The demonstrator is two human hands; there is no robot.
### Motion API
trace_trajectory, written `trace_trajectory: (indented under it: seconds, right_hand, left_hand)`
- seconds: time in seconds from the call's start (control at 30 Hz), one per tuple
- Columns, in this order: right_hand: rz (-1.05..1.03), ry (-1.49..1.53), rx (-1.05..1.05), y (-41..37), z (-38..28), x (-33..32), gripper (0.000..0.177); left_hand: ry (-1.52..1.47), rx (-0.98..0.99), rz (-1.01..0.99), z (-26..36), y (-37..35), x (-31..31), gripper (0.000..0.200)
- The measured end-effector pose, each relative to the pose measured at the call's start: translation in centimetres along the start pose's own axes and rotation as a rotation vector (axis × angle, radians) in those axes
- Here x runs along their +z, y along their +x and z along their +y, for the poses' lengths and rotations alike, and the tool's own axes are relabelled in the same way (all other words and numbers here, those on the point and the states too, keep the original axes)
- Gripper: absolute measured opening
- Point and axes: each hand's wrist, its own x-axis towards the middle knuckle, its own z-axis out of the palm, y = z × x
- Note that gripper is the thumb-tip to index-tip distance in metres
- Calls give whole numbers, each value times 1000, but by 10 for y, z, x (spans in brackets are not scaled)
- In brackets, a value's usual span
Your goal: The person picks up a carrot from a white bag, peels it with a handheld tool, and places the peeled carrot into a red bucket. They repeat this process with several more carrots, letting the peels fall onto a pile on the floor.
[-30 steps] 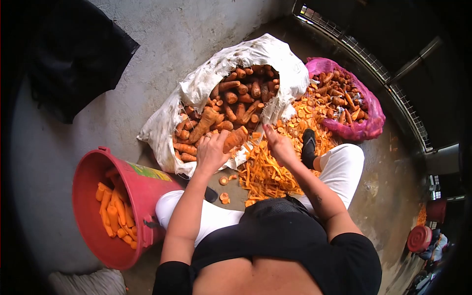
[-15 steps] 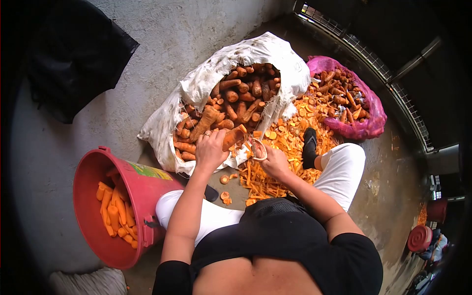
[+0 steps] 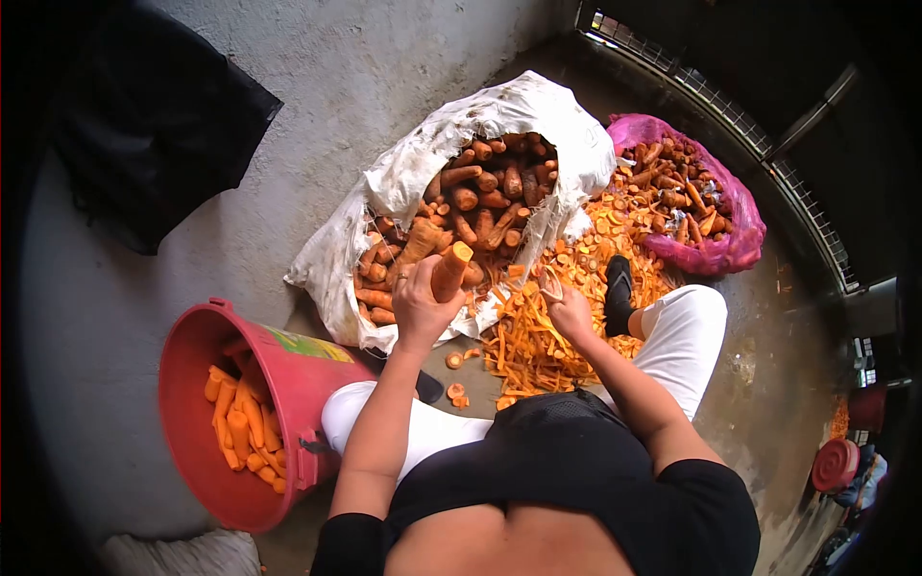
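My left hand (image 3: 421, 300) is wrapped round a carrot (image 3: 448, 276), whose cut orange end points up and away from me. To its right my right hand (image 3: 569, 309) is closed on a peeler (image 3: 550, 285), held a little apart from the carrot. Behind my left hand lies a torn white sack (image 3: 327, 252) full of unpeeled carrots (image 3: 494, 200). Orange peelings and cut slices (image 3: 538, 346) are heaped on the floor below and beside my right hand. On the left, a red bucket (image 3: 187, 422) holds peeled carrots (image 3: 240, 422).
A pink sack (image 3: 744, 235) of carrot pieces stands beyond the peelings. Black cloth (image 3: 163, 125) hangs on the wall at upper left. A pale sack (image 3: 182, 554) lies below the bucket. At far right are a red round container (image 3: 835, 465) and part of a person (image 3: 864, 480).
My left hand has tilted the carrot more upright, its cut end now facing up. My right hand and the peeler have moved away to the right. The whole view has shifted slightly.
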Motion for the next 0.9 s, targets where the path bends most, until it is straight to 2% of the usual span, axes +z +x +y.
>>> trace_trajectory:
  seconds: [0.07,0.17,0.27,0.3,0.4,0.63,0.73,0.8,0.83,0.87,0.9]
  right_hand:
    - [51,127,-81,-12,-56,-29,28]
    - [219,144,-486,-16,-84,-38,20]
    - [198,101,-683,-15,-111,-52,18]
    - [220,34,-712,-12,-111,-50,22]
    - [139,-59,-696,-9,-107,-50,15]
    - [133,-173,-619,-7,-103,-52,21]
    - [-27,-234,-115,23,-59,-43,39]
    - [101,-304,-114,27,-7,-45,44]
    - [51,-309,-29,21,-6,-54,42]
    - [168,-313,-150,13,3,-50,39]
    - [141,-275,-150,3,-6,-52,37]
  left_hand:
    - [-27,41,56,1,2,0,46]
    - [3,52,67,4,1,-2,47]
    - [48,56,41,2,-2,4,48]
    - [55,48,31,3,-3,5,49]
    - [60,43,21,4,-5,6,49]
    - [69,67,-8,9,-3,3,49]
    - [4,38,1,13,-6,1,50]
    - [-21,34,29,18,-6,-6,51]
    - [-28,22,35,19,-2,-7,51]
    - [-34,-3,27,18,-6,-8,50]
    - [-28,-12,10,14,-9,-7,49]
